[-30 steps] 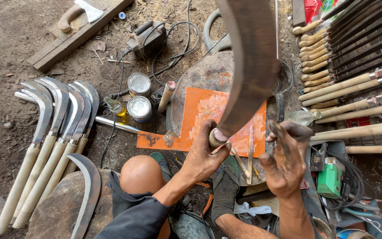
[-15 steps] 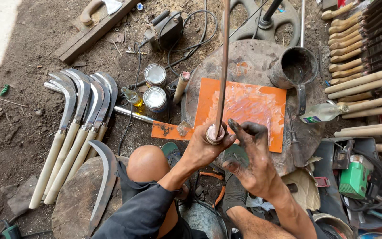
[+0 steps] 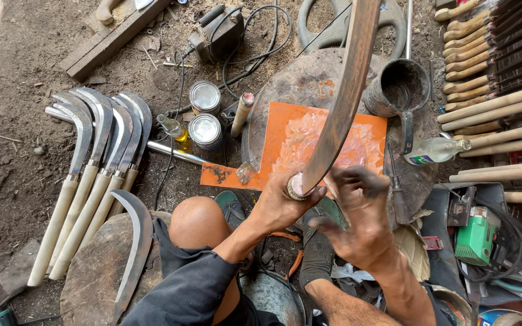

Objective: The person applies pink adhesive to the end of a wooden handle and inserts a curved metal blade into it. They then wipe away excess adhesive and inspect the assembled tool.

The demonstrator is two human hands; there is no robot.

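on dirt ground [image 3: 13, 163], two lidded tins [image 3: 204, 96] beside empty cup [image 3: 397, 88].

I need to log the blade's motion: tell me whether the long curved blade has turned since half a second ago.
Yes. Against the orange sheet, the curved blade, gripped at its base by the left hand, has rotated from edge-on to showing its broad face, leaning right.

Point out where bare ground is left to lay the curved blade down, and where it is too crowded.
Bare dirt lies left of the row of finished sickles, up toward the wooden plank. Part of the orange sheet also shows free. Crowded: the right side, packed with wooden handles and a green power tool, and around the tins. The left hand holds the curved blade.
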